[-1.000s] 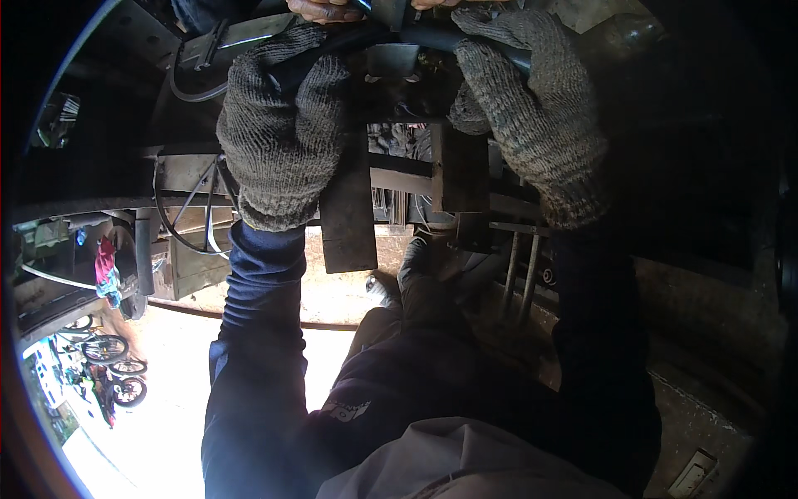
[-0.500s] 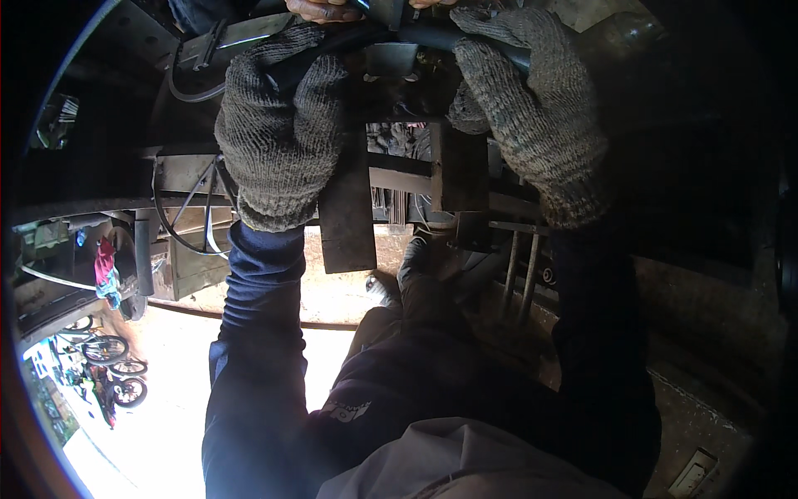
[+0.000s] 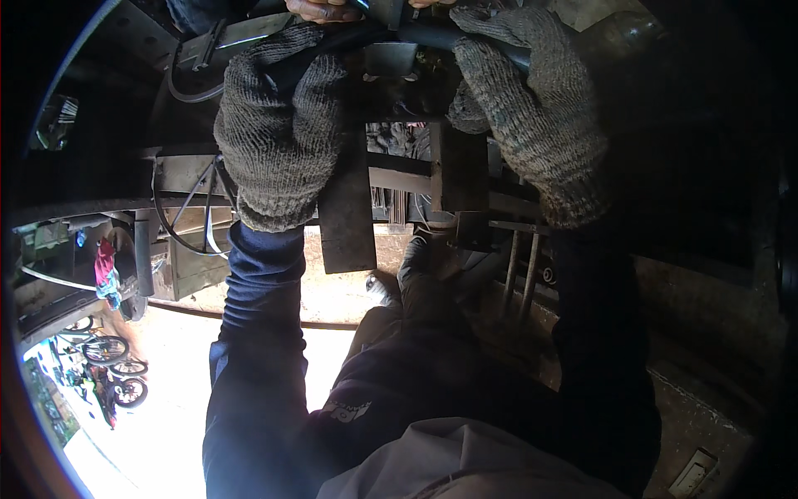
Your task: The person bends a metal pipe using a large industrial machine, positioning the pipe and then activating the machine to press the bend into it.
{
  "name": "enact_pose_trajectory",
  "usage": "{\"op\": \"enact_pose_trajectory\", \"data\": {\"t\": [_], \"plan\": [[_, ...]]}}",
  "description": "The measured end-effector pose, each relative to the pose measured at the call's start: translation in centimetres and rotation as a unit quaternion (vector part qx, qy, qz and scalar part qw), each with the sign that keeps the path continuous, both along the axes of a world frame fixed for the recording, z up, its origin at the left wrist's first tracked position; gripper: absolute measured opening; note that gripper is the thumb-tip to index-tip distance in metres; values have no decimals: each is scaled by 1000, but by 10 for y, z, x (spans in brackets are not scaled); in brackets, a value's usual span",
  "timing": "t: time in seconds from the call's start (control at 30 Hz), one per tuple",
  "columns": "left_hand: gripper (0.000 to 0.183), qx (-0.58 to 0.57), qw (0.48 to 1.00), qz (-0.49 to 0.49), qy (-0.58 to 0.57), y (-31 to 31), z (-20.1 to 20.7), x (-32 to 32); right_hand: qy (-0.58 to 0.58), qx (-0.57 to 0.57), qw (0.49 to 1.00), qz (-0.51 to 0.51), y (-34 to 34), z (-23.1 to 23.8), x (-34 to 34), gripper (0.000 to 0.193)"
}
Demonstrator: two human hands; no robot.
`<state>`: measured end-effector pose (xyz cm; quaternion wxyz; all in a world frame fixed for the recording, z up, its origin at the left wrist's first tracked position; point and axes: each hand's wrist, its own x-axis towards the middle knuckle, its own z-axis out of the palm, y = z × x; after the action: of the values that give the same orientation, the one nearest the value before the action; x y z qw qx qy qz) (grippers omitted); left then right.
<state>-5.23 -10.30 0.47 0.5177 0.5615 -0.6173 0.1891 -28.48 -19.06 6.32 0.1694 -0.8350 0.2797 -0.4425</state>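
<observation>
Both my hands wear thick grey knitted gloves and are raised at the far side of the view. My left hand point(image 3: 281, 137) is closed round the left part of a dark, curved round bar point(image 3: 428, 33). On the bar's right part, my right hand point(image 3: 536, 116) is closed as well, thumb and fingers wrapped about it. Between my hands, at the top edge, another person's bare fingers point(image 3: 324, 10) are beside a dark upright metal piece point(image 3: 386, 12) that meets the bar. The upper end of that piece is cut off by the frame.
Below my hands a dark flat metal plate point(image 3: 347, 216) hangs down, with a shorter plate point(image 3: 463, 166) to its right. A thin-rimmed wheel point(image 3: 179, 224) is at left. Bicycles point(image 3: 106, 351) stand farther off at lower left. My legs and shoe point(image 3: 382, 287) are below.
</observation>
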Motion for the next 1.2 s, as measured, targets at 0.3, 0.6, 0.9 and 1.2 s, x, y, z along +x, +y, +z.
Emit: {"op": "enact_pose_trajectory", "data": {"t": [0.3,0.6,0.9,1.2], "plan": [[30,-1,997,-20,72,2,9,-11,20,-31,999,-24,1,1,-2,34],[30,15,996,-33,81,3,10,-10,38,-42,997,-44,7,5,-3,34],[31,12,996,-38,77,2,15,-13,44,17,999,-19,1,2,-2,37],[29,18,993,-61,98,4,18,-15,51,38,998,-15,3,5,-5,39]]}}
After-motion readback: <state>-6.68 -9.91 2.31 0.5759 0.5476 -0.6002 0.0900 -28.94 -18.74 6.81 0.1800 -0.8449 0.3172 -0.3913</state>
